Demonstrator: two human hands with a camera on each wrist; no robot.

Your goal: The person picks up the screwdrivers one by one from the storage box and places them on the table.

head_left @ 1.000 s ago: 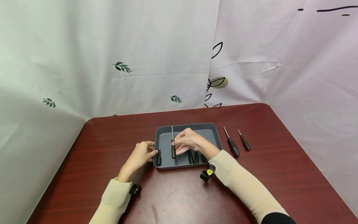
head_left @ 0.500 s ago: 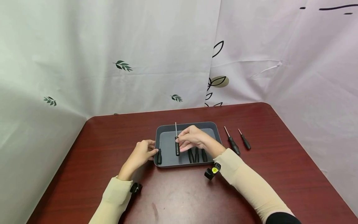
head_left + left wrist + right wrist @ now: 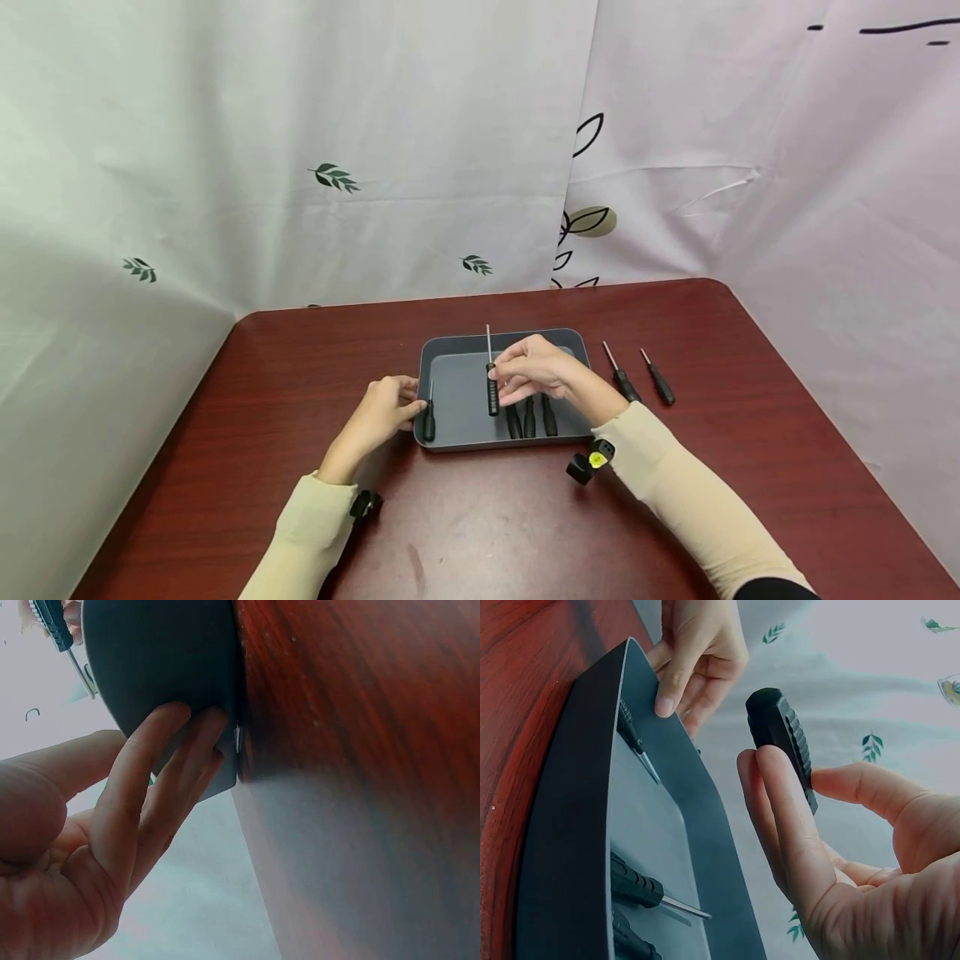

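My right hand pinches a screwdriver by its black ribbed handle, thumb against fingertips, its thin metal shaft pointing away from me. It is held up over the grey rectangular tray. In the right wrist view the handle shows between thumb and fingers. My left hand grips the tray's left wall, thumb over the rim and fingers against the outer side. Just inside that wall lies a small black screwdriver. Three more black-handled screwdrivers lie side by side in the tray's right half, partly behind my right hand.
Right of the tray, a larger screwdriver and a smaller one lie on the dark red wooden table. My right sleeve overlaps the larger one's handle end. A white leaf-print curtain hangs behind the table.
My right hand has carried the screwdriver to the right over the tray, from near its left part toward the middle. My left hand has stayed on the tray wall.
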